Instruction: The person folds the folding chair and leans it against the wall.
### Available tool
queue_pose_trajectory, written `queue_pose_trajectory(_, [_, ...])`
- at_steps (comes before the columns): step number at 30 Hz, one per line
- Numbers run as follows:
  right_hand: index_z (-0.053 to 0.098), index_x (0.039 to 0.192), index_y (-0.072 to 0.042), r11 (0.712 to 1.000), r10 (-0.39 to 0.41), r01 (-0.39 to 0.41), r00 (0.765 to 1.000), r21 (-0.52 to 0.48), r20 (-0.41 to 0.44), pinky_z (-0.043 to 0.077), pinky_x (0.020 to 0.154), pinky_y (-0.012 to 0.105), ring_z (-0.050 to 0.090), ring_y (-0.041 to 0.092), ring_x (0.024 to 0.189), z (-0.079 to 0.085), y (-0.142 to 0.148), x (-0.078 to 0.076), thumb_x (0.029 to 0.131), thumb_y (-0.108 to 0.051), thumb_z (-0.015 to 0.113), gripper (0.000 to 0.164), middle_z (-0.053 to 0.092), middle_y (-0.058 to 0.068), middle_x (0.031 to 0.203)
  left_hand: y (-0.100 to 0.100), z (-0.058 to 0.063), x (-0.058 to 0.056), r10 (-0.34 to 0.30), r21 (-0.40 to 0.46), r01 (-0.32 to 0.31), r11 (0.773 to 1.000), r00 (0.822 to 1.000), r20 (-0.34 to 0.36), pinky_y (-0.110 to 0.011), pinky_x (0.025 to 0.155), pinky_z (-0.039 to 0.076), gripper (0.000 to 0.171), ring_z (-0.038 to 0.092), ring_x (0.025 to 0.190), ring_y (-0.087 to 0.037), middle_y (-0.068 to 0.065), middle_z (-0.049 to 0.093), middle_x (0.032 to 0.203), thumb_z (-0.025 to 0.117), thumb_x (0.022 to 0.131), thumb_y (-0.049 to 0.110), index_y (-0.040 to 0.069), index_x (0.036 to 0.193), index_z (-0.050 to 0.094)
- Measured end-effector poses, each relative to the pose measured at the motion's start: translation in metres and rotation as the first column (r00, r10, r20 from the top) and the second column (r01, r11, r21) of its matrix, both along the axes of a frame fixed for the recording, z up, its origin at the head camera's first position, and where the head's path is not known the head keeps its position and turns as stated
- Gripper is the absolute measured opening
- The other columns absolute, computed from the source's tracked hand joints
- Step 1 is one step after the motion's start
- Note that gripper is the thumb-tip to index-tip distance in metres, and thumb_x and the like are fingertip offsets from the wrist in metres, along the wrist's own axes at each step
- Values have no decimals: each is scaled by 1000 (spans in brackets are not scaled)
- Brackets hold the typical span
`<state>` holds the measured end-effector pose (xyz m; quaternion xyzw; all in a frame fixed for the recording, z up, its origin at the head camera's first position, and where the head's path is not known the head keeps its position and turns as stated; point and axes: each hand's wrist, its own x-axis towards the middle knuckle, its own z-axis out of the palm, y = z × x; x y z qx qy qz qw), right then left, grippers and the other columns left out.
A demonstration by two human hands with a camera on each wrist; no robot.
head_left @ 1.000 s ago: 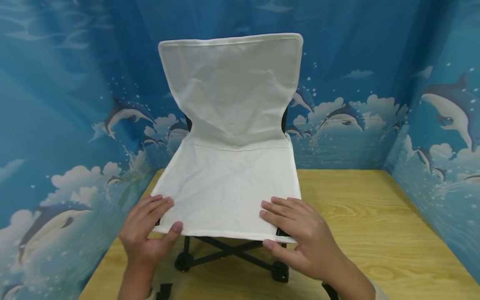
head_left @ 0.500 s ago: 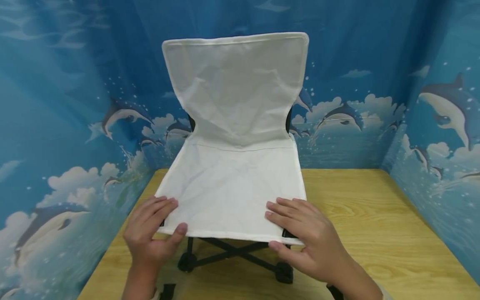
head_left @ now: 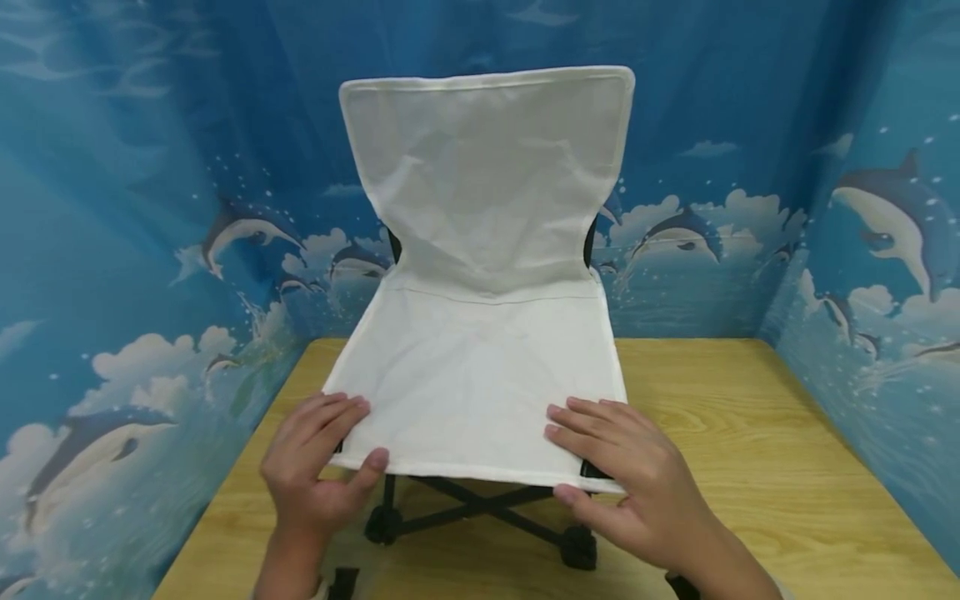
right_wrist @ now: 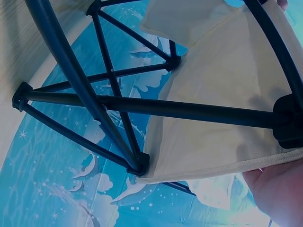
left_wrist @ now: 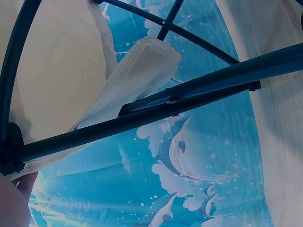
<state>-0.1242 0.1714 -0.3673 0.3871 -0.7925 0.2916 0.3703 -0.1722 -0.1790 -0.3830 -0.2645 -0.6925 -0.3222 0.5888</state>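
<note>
A folding chair (head_left: 480, 358) with white fabric and a dark tube frame stands unfolded on the table, its backrest upright. On its front left corner rests my left hand (head_left: 315, 458), fingers laid over the seat and thumb by the front edge. My right hand (head_left: 637, 475) lies on the front right corner, fingers stretched across the fabric, thumb just below the edge. From beneath, the left wrist view shows a frame tube (left_wrist: 85, 135) and a sliver of the left hand (left_wrist: 14, 203). Under the seat, the right wrist view shows crossed legs (right_wrist: 111, 75) and the right hand (right_wrist: 279, 189).
The wood-grain table (head_left: 735, 442) extends to the right of the chair. A blue curtain (head_left: 712, 100) printed with dolphins and clouds encloses the left, back and right sides. A dark strap end (head_left: 343, 582) shows by the left wrist.
The chair has shifted a little to the right on the table, both hands moving along with it. The hands keep the same places on the seat corners.
</note>
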Motion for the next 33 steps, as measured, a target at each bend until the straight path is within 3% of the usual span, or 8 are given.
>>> queue_pose_trajectory(33, [75,133,-12,1000,5,-5,1000,-25,23,35,123,24,64,17,135,0,26,8,102,-46,69,47,74,5,136,25,-3,1,-17,-24,17,1000,1000,-1,-20,111,47,64,71,80,-42,-20,79,86,66,96,61,-1,95,84])
